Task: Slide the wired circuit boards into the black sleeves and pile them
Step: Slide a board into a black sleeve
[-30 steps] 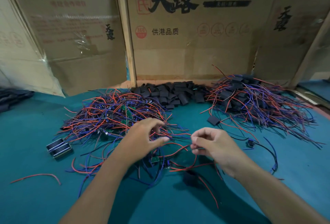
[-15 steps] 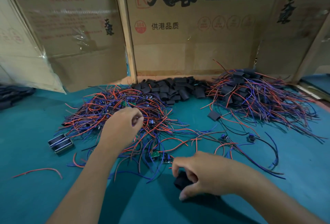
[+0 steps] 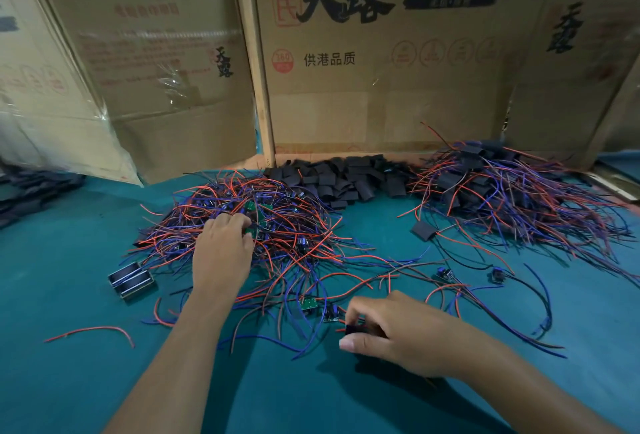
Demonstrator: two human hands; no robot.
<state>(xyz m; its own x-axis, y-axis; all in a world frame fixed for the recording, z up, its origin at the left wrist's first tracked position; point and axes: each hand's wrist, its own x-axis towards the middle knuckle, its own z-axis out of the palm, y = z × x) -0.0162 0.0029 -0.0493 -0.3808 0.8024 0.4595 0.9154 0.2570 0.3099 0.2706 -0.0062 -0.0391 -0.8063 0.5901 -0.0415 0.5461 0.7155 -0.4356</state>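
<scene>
Left hand point(image 3: 221, 253) deeper into wire pile point(image 3: 263, 226); right hand's point(image 3: 391, 333) grip round black sleeve point(image 3: 356, 329).

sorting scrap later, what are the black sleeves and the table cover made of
Black sleeves: matte, flattened tube pieces, probably soft plastic or rubber, perhaps heat-shrink; no shine. Table cover: teal with a dull, even surface, likely felt or cloth, though a rubber mat can't be ruled out.

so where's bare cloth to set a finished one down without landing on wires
Bare teal cloth lies near left, below the loose red wire, and between the forearms. The middle is crowded: the left hand is in the red-and-blue wire tangle, and the right hand pinches a black sleeve.
</scene>
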